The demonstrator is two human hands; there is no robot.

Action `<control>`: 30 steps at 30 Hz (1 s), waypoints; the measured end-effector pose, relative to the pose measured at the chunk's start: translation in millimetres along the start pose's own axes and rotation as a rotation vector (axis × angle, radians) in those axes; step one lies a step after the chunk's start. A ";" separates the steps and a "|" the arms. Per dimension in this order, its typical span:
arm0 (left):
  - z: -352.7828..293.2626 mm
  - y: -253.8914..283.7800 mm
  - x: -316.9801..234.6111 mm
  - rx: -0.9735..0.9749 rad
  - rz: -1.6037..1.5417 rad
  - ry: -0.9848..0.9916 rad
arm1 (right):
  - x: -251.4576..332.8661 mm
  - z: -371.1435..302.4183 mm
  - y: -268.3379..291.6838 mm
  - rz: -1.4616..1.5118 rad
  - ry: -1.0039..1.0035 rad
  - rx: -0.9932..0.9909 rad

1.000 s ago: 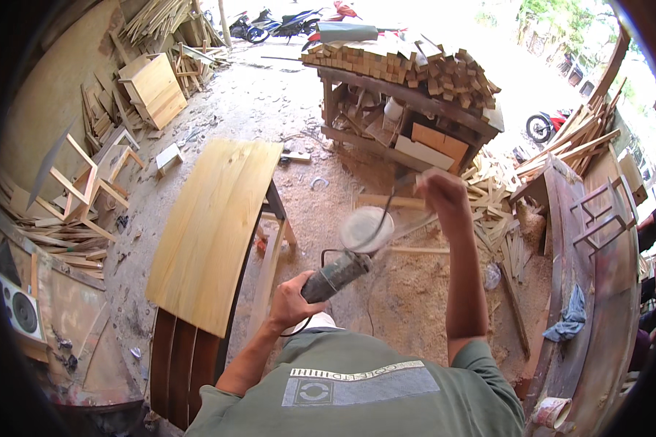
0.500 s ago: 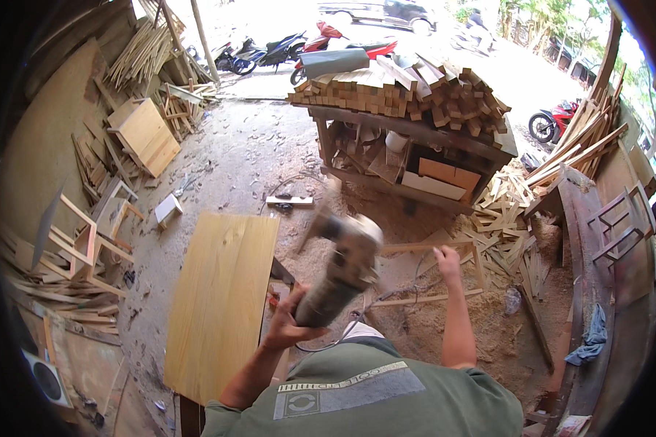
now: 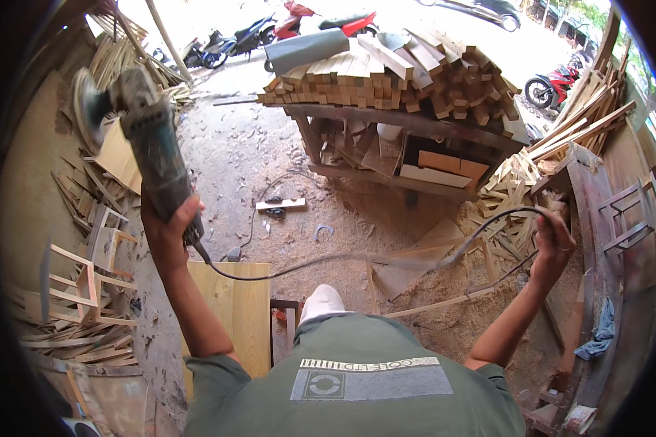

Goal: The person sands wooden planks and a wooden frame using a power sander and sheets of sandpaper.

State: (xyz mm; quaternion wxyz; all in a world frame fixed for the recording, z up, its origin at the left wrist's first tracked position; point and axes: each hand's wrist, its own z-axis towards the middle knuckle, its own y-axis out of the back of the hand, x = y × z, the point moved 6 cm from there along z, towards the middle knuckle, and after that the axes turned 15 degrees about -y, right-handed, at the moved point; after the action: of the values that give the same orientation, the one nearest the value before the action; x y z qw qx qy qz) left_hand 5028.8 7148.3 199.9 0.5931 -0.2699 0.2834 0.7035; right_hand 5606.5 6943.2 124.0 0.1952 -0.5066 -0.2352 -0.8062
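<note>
My left hand (image 3: 171, 227) is wrapped around the body of an angle grinder (image 3: 160, 149), raised high on the left. Its round disc (image 3: 89, 113) faces left, away from me. From the grinder's tail a dark power cord (image 3: 321, 261) sags across in front of me and rises to the right. My right hand (image 3: 554, 237) grips that cord out at the right, fingers closed on it. Below the grinder lies a wide pale wooden panel (image 3: 233, 302), partly hidden by my left arm and shirt.
Lumber lies stacked on a workbench (image 3: 408, 124) ahead. A wooden frame (image 3: 434, 306) rests on the sawdust-covered ground at the right, near scrap wood (image 3: 503, 193). A power strip on a board (image 3: 280, 206) lies ahead. Chair frames (image 3: 76, 280) stand left; a long bench (image 3: 598, 240) runs along the right.
The grinder has swung up and left in my left hand. My right hand has moved outward to the right, drawing the cord out between both hands. The view has shifted slightly.
</note>
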 end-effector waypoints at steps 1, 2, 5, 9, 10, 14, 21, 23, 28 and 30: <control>16.6 -5.3 16.2 0.020 0.045 -0.005 | 23.1 4.5 -25.0 -0.018 0.082 0.013; 32.0 -10.8 38.5 0.041 0.084 -0.010 | 44.3 5.8 -53.7 -0.040 0.167 0.024; 80.3 -26.9 116.6 0.089 0.190 -0.102 | 72.2 10.7 -146.2 -0.141 0.320 0.149; 146.1 -69.7 236.1 0.160 0.220 -0.084 | 50.6 35.8 -258.8 -0.185 0.303 0.208; 164.1 -80.8 265.5 0.189 0.241 -0.072 | 43.3 47.4 -285.7 -0.188 0.276 0.215; 233.9 -130.8 368.9 0.280 0.392 -0.122 | -6.6 85.7 -406.4 -0.412 -0.019 0.398; 324.4 -249.2 532.7 0.566 0.438 -0.045 | -157.2 72.7 -528.9 -0.652 -0.376 0.627; 343.0 -276.1 562.6 0.646 0.455 -0.040 | -185.2 73.8 -552.6 -0.675 -0.414 0.637; 373.1 -333.1 612.0 0.842 0.434 0.025 | -209.1 103.1 -600.8 -0.582 -0.396 0.538; 377.4 -350.3 623.7 0.903 0.421 0.059 | -220.9 115.6 -619.1 -0.551 -0.418 0.511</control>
State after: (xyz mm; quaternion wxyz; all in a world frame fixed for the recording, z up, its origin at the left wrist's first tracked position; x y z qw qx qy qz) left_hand 5264.4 7892.3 -12.5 0.4875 0.0573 0.6248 0.6072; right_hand 5438.6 7530.2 -145.5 0.0399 -0.5126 -0.5884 -0.6240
